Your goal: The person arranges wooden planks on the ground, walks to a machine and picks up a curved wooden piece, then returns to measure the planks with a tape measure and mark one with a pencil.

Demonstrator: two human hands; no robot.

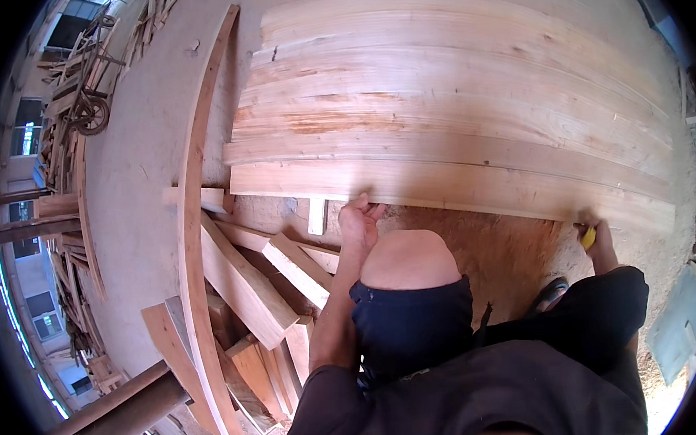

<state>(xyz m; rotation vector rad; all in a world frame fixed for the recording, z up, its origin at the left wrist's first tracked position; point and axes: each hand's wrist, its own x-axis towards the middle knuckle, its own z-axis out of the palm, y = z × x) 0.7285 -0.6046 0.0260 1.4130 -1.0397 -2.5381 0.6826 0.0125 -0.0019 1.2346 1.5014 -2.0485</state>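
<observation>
Several pale wooden boards (428, 93) lie side by side on the floor as a wide panel. At the near edge of the closest board (442, 193), my left hand (360, 219) has its fingers curled and touching the wood. What they pinch, if anything, is too small to make out. Farther right along the same edge, my right hand (602, 242) is closed around a small yellow object (588, 239). Its kind is mostly hidden by the fingers. My bare left knee (410, 259) is bent between the two hands.
A long narrow plank (196, 203) stretches along the panel's left side. Beneath and beside it, thick offcuts (248, 283) lie heaped near my left arm. A short block (318, 216) sits by the panel edge. Scrap wood and a wheeled cart (90, 110) stand far left; a grey sheet (680, 325) lies right.
</observation>
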